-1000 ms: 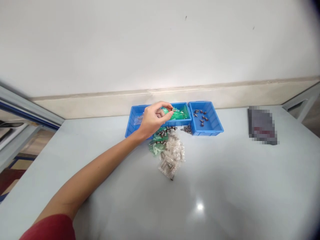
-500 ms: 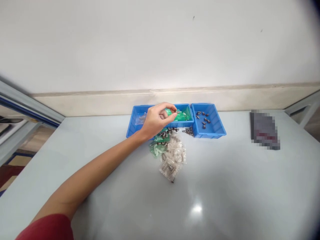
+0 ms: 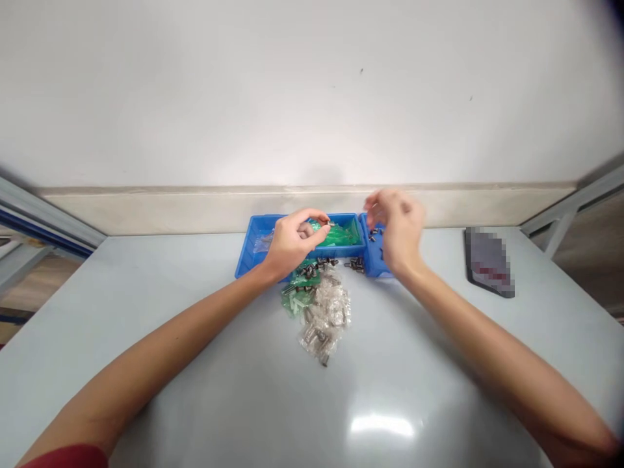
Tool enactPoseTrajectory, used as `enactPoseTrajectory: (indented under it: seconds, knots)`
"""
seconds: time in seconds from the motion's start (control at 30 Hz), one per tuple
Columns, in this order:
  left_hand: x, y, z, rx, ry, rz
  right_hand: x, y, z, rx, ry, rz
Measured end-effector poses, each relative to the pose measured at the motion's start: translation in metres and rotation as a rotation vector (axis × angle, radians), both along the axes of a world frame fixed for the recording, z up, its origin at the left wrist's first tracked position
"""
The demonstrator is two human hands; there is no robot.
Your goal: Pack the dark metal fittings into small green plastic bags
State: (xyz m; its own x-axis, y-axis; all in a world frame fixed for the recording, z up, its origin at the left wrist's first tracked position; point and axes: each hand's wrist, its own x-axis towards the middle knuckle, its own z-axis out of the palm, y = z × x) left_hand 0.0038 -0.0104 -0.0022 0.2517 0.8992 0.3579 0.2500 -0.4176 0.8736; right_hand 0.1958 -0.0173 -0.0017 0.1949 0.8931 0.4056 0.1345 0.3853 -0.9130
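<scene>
My left hand (image 3: pixel 296 240) pinches a small metal screw (image 3: pixel 331 223) between thumb and forefinger, above the long blue bin (image 3: pixel 302 252). Green plastic bags (image 3: pixel 344 235) lie in that bin's right part and a clear bag (image 3: pixel 263 242) in its left. My right hand (image 3: pixel 397 224), blurred by motion, is over the smaller blue bin (image 3: pixel 374 261), which holds several dark screws. Whether its fingers hold anything is unclear. In front of the bins are loose screws (image 3: pixel 357 264), a green bag with screws (image 3: pixel 298 298) and a heap of clear bags (image 3: pixel 331 305).
A dark, pixelated flat object (image 3: pixel 489 263) lies on the grey table (image 3: pixel 234 403) at the right. Behind the bins stands a pale wall (image 3: pixel 205 117). Metal frame posts border the table on both sides.
My right hand has come into view from the right and now covers much of the smaller bin. My left hand keeps its pinch. The whole view has shifted slightly.
</scene>
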Motion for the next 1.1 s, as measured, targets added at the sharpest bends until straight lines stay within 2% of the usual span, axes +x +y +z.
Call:
enactPoseTrajectory:
  seconds: [0.07, 0.17, 0.37, 0.6, 0.8, 1.1]
  knots:
    - [0.0, 0.0, 0.0, -0.006, -0.008, 0.022, -0.002, 0.0, -0.008, -0.035, 0.077, 0.003]
    - [-0.001, 0.001, -0.001, -0.021, -0.007, 0.038, -0.004, -0.002, -0.016, -0.106, 0.102, 0.078]
    - [-0.001, 0.003, -0.002, -0.048, -0.001, 0.03, -0.005, -0.004, -0.016, -0.206, 0.039, 0.185]
    - [-0.002, 0.003, -0.002, -0.051, -0.002, 0.023, -0.005, -0.006, -0.018, -0.174, -0.096, 0.185]
    - [-0.002, 0.005, -0.005, -0.047, -0.003, -0.001, -0.006, -0.008, -0.018, -0.111, -0.197, 0.241]
    - [-0.002, 0.005, -0.005, -0.047, 0.025, -0.031, -0.008, -0.009, -0.018, -0.077, -0.252, 0.272]
